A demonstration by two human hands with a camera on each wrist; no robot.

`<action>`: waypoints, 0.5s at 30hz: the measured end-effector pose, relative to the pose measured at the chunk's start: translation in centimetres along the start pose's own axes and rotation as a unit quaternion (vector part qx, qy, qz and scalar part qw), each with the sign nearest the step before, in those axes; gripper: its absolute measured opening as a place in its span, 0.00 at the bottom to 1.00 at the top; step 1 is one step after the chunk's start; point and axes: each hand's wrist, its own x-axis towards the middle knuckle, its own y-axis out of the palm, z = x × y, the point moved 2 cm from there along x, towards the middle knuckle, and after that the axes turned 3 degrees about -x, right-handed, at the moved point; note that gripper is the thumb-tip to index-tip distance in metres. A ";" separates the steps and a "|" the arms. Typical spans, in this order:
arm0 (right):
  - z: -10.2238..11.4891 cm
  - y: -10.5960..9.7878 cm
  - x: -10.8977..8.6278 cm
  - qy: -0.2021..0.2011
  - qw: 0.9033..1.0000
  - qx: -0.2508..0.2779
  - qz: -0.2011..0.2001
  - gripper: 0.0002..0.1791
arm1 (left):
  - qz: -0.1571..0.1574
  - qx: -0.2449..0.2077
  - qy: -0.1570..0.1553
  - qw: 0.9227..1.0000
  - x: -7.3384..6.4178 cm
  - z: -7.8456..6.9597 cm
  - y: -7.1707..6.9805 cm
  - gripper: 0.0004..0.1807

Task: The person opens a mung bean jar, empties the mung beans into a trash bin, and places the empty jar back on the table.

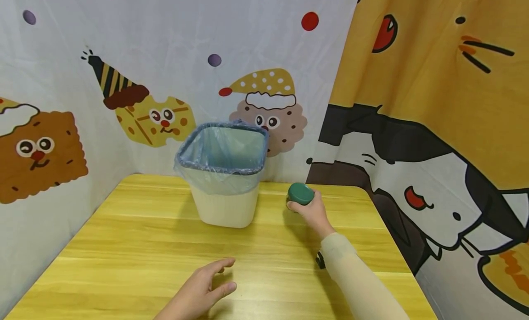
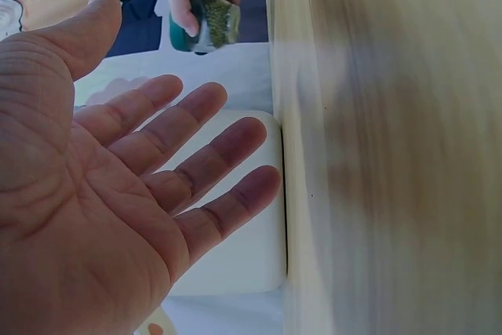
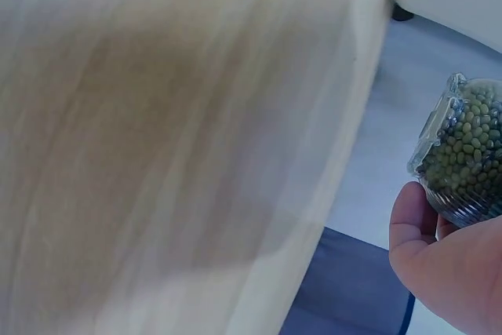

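Gripping a clear jar (image 3: pixel 459 154) in the right hand (image 1: pixel 312 214), with fingers and thumb curled round its sides, just under a green lid (image 1: pixel 301 193). Filled with small green beans (image 3: pixel 474 135), packed against the clear wall in the right wrist view (cut off there by the picture's edge). Held lid up, a little tilted, above the far right part of a yellow wood-grain table (image 1: pixel 136 255), with a gap beneath in the left wrist view. Placed to the right of an upright cream bin (image 1: pixel 227 207), near it but apart. Lined, in the bin's case, with a thin translucent bag (image 1: pixel 223 183), folded out over the rim and hanging loosely down the outside. Spread wide at the left hand (image 1: pixel 202 285), with thumb well away from the fingers and palm turned inward, over the near part of the table, in front of the bin and well apart from the jar. Clothed on the right arm in a pale sleeve (image 1: pixel 361 274), stretched across the table's right side. Also visible beside the cuff: a small dark object (image 1: pixel 320 260), perhaps on the wrist, perhaps on the table, too covered to tell. Backed by a white cloth (image 1: pixel 165 26) printed with cartoon biscuits and cheese in hats, and on the right by an orange cloth (image 1: pixel 421 81) with large cartoon animals
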 end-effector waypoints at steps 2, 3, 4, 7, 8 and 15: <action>0.2 -0.3 -0.3 -0.003 1.000 0.009 0.001 0.55 | -0.001 0.002 0.001 1.000 0.0 0.1 0.1 0.36; 0.2 -0.4 -0.4 -0.005 1.000 0.014 0.001 0.56 | -0.001 0.002 0.002 1.000 0.0 0.1 0.1 0.36; 0.3 -0.5 -0.5 -0.005 1.000 0.018 0.000 0.56 | -0.001 0.002 0.003 1.000 0.0 0.1 0.1 0.36; 0.5 -0.8 -0.8 -0.013 1.000 0.029 0.000 0.56 | -0.001 0.001 0.004 1.000 0.1 0.2 0.2 0.35; 0.5 -0.9 -0.9 -0.015 0.999 0.032 0.000 0.56 | -0.001 0.000 0.004 1.000 0.1 0.2 0.2 0.35; 0.8 -1.3 -1.5 -0.027 0.999 0.038 -0.004 0.55 | -0.001 0.000 0.008 1.000 0.2 0.2 0.3 0.35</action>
